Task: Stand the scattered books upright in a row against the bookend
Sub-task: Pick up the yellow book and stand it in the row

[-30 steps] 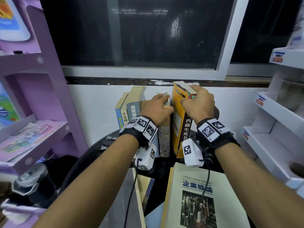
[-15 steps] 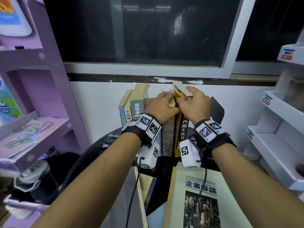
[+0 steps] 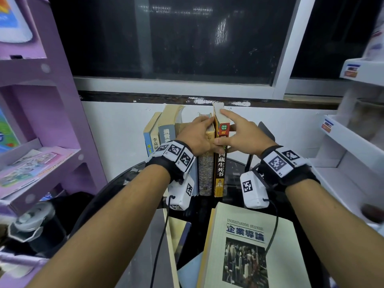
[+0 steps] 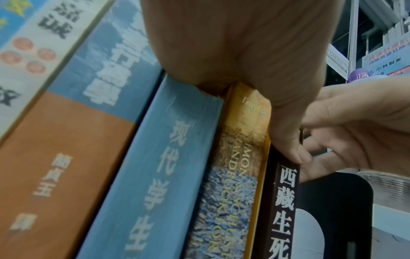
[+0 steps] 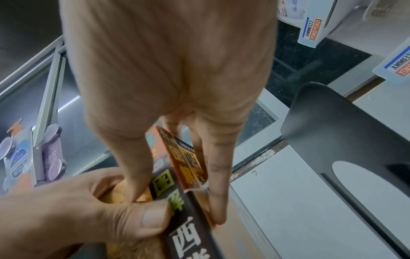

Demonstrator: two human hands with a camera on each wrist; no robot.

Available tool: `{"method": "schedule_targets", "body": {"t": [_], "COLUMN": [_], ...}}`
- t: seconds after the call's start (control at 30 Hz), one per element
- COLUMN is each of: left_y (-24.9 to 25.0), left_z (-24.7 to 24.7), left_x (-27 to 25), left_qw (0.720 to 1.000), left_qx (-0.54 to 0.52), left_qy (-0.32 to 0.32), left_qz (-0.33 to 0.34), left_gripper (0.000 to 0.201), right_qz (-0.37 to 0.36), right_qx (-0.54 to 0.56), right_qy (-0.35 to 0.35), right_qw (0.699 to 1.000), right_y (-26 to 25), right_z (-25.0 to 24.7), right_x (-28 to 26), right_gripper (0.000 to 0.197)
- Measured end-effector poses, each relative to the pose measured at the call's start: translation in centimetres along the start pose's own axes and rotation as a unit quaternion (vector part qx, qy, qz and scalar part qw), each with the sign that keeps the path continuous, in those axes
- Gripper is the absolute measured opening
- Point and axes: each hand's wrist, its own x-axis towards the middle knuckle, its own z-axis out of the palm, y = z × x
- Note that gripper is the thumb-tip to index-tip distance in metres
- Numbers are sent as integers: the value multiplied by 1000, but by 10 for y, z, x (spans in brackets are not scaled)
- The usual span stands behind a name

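Observation:
Several books stand upright in a row at the back of the round black table (image 3: 122,181). Rightmost is a dark-spined orange book (image 3: 220,173), spine towards me. My right hand (image 3: 234,136) pinches its top, thumb on the spine (image 5: 188,236) and fingers (image 5: 218,192) on the right cover. My left hand (image 3: 202,135) grips the top of the mottled-spine book (image 3: 205,175) beside it; its thumb (image 5: 153,217) presses the dark spine. The black bookend (image 3: 265,132) stands just right of the row. A large pale book (image 3: 249,235) lies flat in front.
More flat books (image 3: 178,231) lie at the table's front left. A purple shelf unit (image 3: 41,121) stands to the left, white shelves (image 3: 342,146) to the right. A white wall and dark window sit right behind the row.
The orange book, tilted with its cover showing a second ago, now stands flush against the row. My right index finger has stretched out along its top.

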Motion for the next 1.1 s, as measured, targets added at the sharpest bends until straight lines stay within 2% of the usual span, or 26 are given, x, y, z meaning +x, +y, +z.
{"method": "schedule_targets", "body": {"t": [0.1,0.6,0.83,1.1], "left_y": [-1,0,1,6], "left_z": [3,4,6,4], "left_x": [1,0,-2,-8], "left_qw": [1000,999,999,998], "left_qx": [1,-10,3,17], "left_qy": [10,34,43,52], "left_qz": [9,20,21,13], "left_gripper": [108,97,94,94], "right_qz": [-12,-58,-66,-28], "right_qx": [19,63,46,-34], "right_qy": [2,33,51,10], "right_qw": [1000,996,995,999], "right_y": [3,9,14,10], "right_z": [0,8,11,9], "right_x": [-2,1,0,-10], "right_gripper": [92,81,78,86]}}
